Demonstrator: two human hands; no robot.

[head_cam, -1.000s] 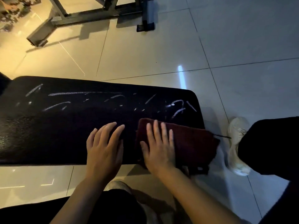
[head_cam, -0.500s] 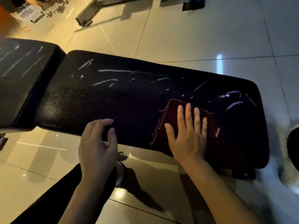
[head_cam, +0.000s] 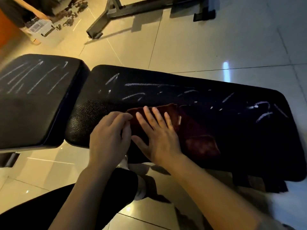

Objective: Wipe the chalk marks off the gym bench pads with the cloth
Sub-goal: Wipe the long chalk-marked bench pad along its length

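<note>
Dim tiled floor (head_cam: 191, 47) surrounds the chalk-marked long pad (head_cam: 216, 113). Right hand (head_cam: 157, 138) presses flat, fingers spread, on the dark red cloth (head_cam: 197, 135); left hand (head_cam: 108, 138), fingers bent, touches its left edge. Whether it pinches is unclear.

Grainy leather-like bench pad (head_cam: 103, 113), seemingly plush cloth (head_cam: 199, 138), glossy floor tiles (head_cam: 199, 52)

Just the one head-worn wide-angle view here, looking steeply down and forward, close over the long black textured vinyl bench pad (head_cam: 207, 127) that fills mid-frame. The glossy beige floor tiles (head_cam: 207, 47) run off toward 12 o'clock, and the grey steel rack frame (head_cam: 132, 9) sits well beyond.
</note>
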